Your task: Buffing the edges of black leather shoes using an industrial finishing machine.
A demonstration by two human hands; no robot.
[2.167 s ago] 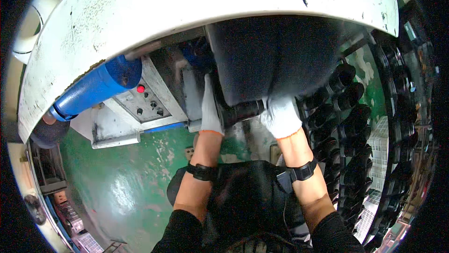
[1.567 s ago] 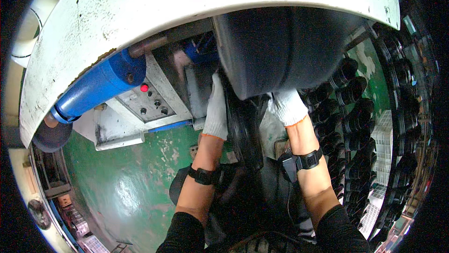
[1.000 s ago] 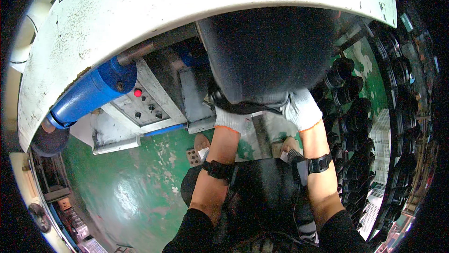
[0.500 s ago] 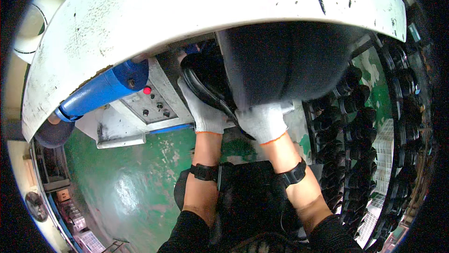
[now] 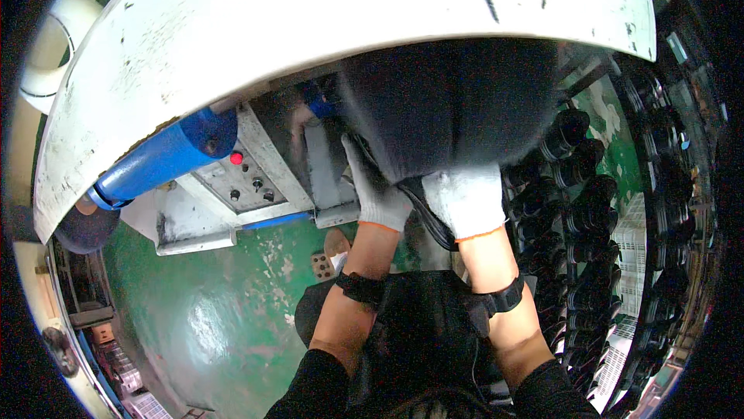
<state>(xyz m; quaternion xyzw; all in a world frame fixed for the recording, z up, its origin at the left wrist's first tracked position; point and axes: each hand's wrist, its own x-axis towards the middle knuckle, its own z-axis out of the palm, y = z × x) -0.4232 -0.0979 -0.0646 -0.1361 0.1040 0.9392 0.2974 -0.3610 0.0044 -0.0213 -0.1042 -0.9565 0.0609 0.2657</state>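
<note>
A black shoe (image 5: 431,216) is pressed up against the underside of a wide, dark, blurred buffing roller (image 5: 457,109) below a white hood. My left hand (image 5: 381,196), in a white knitted glove, grips the shoe from its left side, with fingers pointing up along the roller's edge. On the right, my gloved right hand (image 5: 466,200) holds the shoe's other side, its fingertips hidden by the roller. Most of the shoe is covered by the gloves and the roller.
The white hood (image 5: 310,8) spans the top. A blue cylinder (image 5: 167,156) and a control panel (image 5: 260,183) with a red button are at the left. Racks of black shoes (image 5: 585,221) line the right. A brown object (image 5: 336,244) sits low beside my left forearm.
Both hands have shifted right with the shoe, which has turned and gone further under the roller. Less of the shoe shows now. The view has also shifted slightly.
</note>
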